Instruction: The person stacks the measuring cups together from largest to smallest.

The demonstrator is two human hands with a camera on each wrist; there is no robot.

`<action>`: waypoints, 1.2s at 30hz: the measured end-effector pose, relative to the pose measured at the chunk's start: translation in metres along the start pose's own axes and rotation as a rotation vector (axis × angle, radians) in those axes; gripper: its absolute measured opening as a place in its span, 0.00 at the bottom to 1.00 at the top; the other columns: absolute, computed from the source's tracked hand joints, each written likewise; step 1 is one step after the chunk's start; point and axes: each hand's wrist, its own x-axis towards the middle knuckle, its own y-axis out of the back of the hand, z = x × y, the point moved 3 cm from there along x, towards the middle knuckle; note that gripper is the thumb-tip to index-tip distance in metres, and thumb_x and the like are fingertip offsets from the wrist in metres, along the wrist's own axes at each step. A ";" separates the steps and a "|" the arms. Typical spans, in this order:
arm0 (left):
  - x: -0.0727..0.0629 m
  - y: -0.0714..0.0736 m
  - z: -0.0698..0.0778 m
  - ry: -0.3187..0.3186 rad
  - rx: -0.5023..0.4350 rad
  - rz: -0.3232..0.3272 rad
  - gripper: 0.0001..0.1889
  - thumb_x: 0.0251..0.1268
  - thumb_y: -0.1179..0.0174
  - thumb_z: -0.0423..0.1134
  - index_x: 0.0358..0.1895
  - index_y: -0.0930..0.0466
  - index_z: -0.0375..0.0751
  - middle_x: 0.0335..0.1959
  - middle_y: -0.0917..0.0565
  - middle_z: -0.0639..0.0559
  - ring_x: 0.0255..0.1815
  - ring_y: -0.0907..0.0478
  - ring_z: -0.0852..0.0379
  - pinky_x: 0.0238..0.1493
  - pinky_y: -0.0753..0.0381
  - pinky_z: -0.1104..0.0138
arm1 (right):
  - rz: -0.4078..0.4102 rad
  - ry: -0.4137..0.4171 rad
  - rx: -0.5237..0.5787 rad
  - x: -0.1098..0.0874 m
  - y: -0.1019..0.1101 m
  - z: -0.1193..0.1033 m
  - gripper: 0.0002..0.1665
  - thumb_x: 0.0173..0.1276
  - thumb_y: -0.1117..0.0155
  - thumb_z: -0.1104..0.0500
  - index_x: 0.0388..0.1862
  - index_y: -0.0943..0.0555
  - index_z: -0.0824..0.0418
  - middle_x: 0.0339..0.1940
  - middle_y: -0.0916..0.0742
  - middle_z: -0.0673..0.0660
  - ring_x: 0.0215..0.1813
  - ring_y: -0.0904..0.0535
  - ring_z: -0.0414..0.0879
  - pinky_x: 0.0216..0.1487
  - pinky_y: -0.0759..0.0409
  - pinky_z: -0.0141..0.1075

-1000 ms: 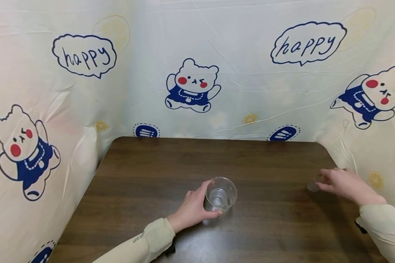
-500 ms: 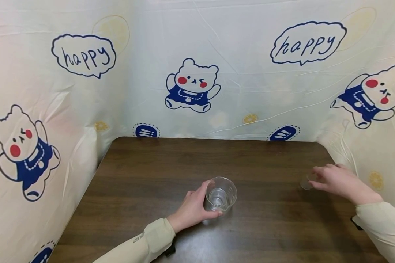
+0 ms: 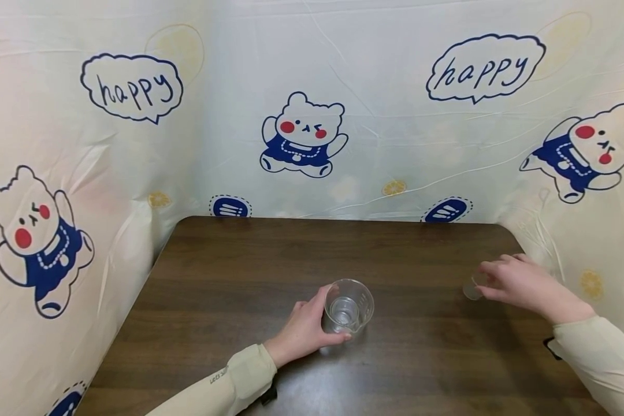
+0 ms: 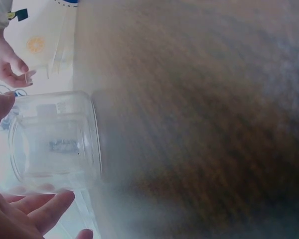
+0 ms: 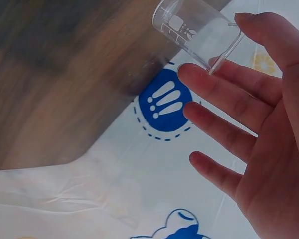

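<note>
My left hand (image 3: 299, 335) grips a large clear glass beaker (image 3: 365, 309) near the middle of the table, its thumb and fingers around the wall. Inside this upright beaker sits a smaller glass vessel (image 3: 345, 312), whose outline also shows through the wall in the left wrist view. Off to the right, my right hand (image 3: 530, 289) holds a small glass beaker (image 5: 194, 30) by its rim. Thumb and fingertips pinch that rim in the right wrist view, while the other fingers spread away from it. White printed markings show on the small beaker's side.
A dark brown wooden table (image 3: 260, 260) lies beneath both hands. Pale cloth (image 3: 229, 115) printed with bears and "happy" bubbles surrounds its back and sides. The cloth at the right stands close behind my right hand.
My right hand has moved left over the table, carrying the small beaker toward the large one. My left hand and the large beaker have stayed in place.
</note>
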 end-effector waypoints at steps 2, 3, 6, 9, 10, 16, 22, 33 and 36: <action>0.000 0.000 0.000 0.000 -0.001 -0.001 0.52 0.52 0.21 0.59 0.76 0.39 0.44 0.68 0.20 0.47 0.61 0.19 0.55 0.58 0.30 0.49 | 0.006 0.003 -0.006 0.001 0.002 -0.003 0.16 0.60 0.20 0.49 0.39 0.13 0.57 0.31 0.10 0.47 0.36 0.19 0.49 0.44 0.24 0.56; 0.000 0.000 0.000 0.000 -0.001 -0.001 0.52 0.52 0.21 0.59 0.76 0.39 0.44 0.68 0.20 0.47 0.61 0.19 0.55 0.58 0.30 0.49 | 0.008 0.005 -0.010 0.002 0.003 -0.004 0.16 0.60 0.20 0.49 0.39 0.13 0.57 0.31 0.10 0.47 0.36 0.19 0.49 0.45 0.24 0.56; 0.000 0.000 0.000 0.001 -0.001 0.001 0.52 0.52 0.21 0.58 0.76 0.38 0.43 0.68 0.20 0.47 0.61 0.19 0.55 0.58 0.30 0.49 | 0.005 0.015 -0.011 0.004 0.006 -0.007 0.16 0.60 0.21 0.49 0.40 0.13 0.57 0.32 0.10 0.48 0.37 0.18 0.51 0.46 0.24 0.58; 0.000 0.000 0.000 -0.001 0.002 0.000 0.52 0.52 0.21 0.59 0.76 0.38 0.44 0.68 0.20 0.47 0.61 0.19 0.55 0.58 0.31 0.49 | 0.001 0.024 -0.018 0.005 0.008 -0.011 0.17 0.61 0.21 0.47 0.40 0.14 0.56 0.31 0.10 0.47 0.38 0.18 0.51 0.48 0.24 0.60; 0.000 0.000 0.000 -0.002 0.002 0.000 0.52 0.52 0.21 0.59 0.76 0.38 0.44 0.68 0.20 0.47 0.61 0.19 0.55 0.58 0.31 0.49 | 0.002 0.027 -0.021 0.005 0.009 -0.012 0.17 0.61 0.21 0.47 0.40 0.14 0.56 0.31 0.11 0.46 0.38 0.19 0.51 0.48 0.25 0.61; 0.000 0.000 0.000 -0.009 0.001 0.006 0.52 0.51 0.21 0.59 0.76 0.38 0.44 0.68 0.20 0.48 0.61 0.19 0.56 0.58 0.31 0.49 | 0.032 0.067 -0.044 0.007 0.012 -0.022 0.17 0.60 0.21 0.47 0.39 0.14 0.56 0.30 0.13 0.45 0.39 0.19 0.53 0.50 0.25 0.60; 0.001 -0.001 -0.002 0.001 0.009 0.004 0.52 0.51 0.21 0.59 0.76 0.39 0.46 0.68 0.20 0.49 0.61 0.19 0.58 0.59 0.31 0.50 | 0.078 0.107 -0.056 0.009 0.019 -0.035 0.14 0.60 0.21 0.48 0.37 0.14 0.54 0.29 0.13 0.44 0.42 0.17 0.54 0.54 0.26 0.61; 0.000 -0.001 -0.001 0.011 0.007 -0.005 0.51 0.52 0.22 0.60 0.76 0.39 0.47 0.69 0.20 0.51 0.62 0.20 0.58 0.59 0.31 0.50 | 0.118 0.164 -0.086 0.010 0.026 -0.051 0.12 0.58 0.21 0.49 0.34 0.14 0.52 0.28 0.14 0.42 0.43 0.17 0.54 0.54 0.25 0.59; 0.000 -0.001 0.000 0.016 0.005 -0.008 0.51 0.52 0.22 0.59 0.76 0.39 0.47 0.69 0.21 0.51 0.62 0.20 0.58 0.59 0.31 0.50 | 0.136 0.184 -0.091 0.010 0.028 -0.054 0.12 0.58 0.20 0.49 0.33 0.15 0.51 0.29 0.13 0.43 0.43 0.17 0.54 0.54 0.25 0.59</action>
